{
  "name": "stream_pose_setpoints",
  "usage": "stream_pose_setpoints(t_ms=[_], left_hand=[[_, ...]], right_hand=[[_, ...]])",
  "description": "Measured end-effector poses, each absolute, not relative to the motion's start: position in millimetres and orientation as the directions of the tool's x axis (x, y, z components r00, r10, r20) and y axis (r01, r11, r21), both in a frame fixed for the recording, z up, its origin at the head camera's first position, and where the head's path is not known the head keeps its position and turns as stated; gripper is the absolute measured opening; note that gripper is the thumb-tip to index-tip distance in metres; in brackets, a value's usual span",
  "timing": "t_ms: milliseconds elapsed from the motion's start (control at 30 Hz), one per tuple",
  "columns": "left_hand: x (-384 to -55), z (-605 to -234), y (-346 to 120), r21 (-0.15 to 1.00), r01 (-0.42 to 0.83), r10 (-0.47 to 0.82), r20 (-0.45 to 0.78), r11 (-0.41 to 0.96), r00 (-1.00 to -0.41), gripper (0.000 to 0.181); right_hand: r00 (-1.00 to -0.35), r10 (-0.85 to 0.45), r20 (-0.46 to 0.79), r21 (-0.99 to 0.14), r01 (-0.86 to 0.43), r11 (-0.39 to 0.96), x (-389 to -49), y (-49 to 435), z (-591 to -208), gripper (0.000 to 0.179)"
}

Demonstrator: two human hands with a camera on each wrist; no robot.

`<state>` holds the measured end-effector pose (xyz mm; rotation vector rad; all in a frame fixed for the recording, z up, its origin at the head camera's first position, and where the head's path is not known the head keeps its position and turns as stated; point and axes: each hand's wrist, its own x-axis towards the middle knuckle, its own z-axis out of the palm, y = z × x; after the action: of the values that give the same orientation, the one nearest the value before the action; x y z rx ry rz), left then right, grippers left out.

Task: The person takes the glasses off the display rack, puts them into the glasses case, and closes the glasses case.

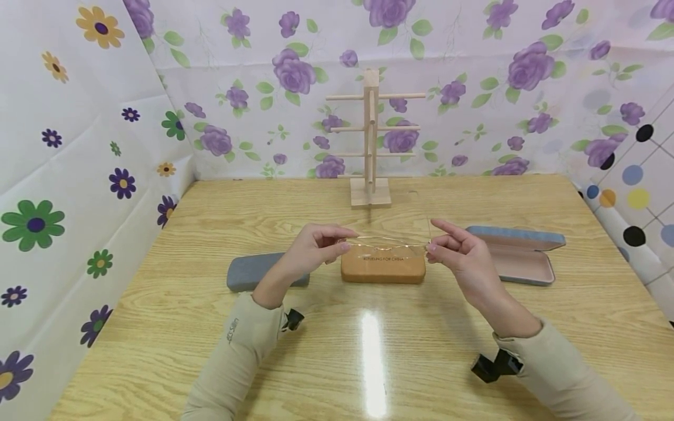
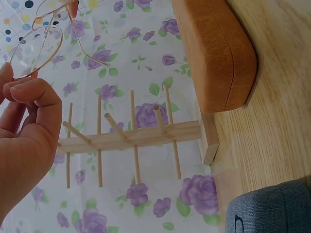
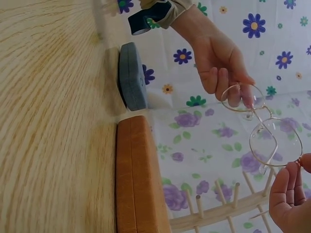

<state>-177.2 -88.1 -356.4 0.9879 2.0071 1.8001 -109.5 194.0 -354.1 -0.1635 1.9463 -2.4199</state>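
A pair of thin gold-rimmed glasses (image 3: 276, 141) with clear round lenses is held up above the table between both hands. My left hand (image 1: 319, 248) pinches the frame at its left end, thumb below and fingers above. At the other end my right hand (image 1: 466, 257) pinches the frame by the hinge, its index finger stretched out. One temple arm (image 2: 82, 46) sticks out unfolded in the left wrist view. Below and behind the glasses lies a closed orange-brown glasses case (image 1: 383, 272) with printed lettering, partly overlapped by them in the head view.
A closed blue-grey glasses case (image 1: 242, 273) lies behind my left forearm. Beyond my right hand an open blue case (image 1: 526, 266) shows its pale pink lining. A wooden rack (image 1: 371, 134) with several pegs stands at the table's back, before a flowered cloth.
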Motion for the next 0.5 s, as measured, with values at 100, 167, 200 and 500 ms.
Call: stream_pose_setpoints(t_ms=[100, 167, 200, 500], left_hand=[[-176.6, -356.1, -87.8, 0.957, 0.29, 0.642, 0.23, -0.012, -0.732, 0.025], [-176.2, -355.9, -87.6, 0.959, 0.284, 0.644, 0.226, -0.014, -0.731, 0.024], [-175.8, -355.7, -87.4, 0.959, 0.284, 0.646, 0.226, -0.015, -0.729, 0.024], [-175.1, -355.5, -86.3, 0.951, 0.309, 0.664, 0.245, -0.022, -0.706, 0.025]], right_hand=[[-0.993, -0.103, 0.062, -0.979, -0.04, -0.201, -109.7, 193.3, -353.5, 0.06], [-0.991, -0.121, 0.059, -0.981, -0.035, -0.19, -110.2, 193.0, -352.6, 0.064], [-0.99, -0.13, 0.055, -0.982, -0.03, -0.184, -110.5, 192.9, -352.2, 0.067], [-0.977, -0.214, 0.011, -0.99, 0.019, -0.138, -116.3, 192.6, -348.0, 0.089]])
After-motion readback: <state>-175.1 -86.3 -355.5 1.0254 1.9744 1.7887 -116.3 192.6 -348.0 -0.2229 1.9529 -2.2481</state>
